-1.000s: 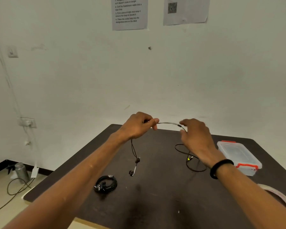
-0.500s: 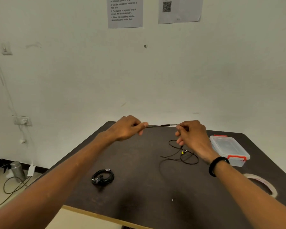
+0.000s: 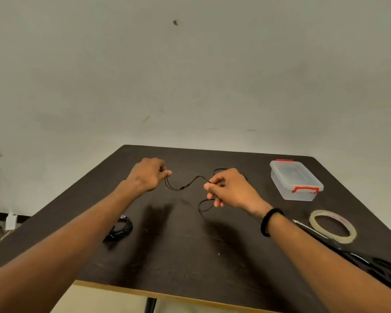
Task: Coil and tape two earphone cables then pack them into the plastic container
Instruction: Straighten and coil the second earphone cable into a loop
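Black earphone cable (image 3: 185,185) pinched between left hand (image 3: 147,175), right hand (image 3: 229,188), no legible writing

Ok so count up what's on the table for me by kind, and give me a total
Earphone cables: 2, one stretched between the hands, one coiled
Plastic container: 1
Tape roll: 1
Scissors: 1
Total: 5

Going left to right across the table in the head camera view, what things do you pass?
Coiled earphone → left hand → loose earphone cable → right hand → plastic container → tape roll.
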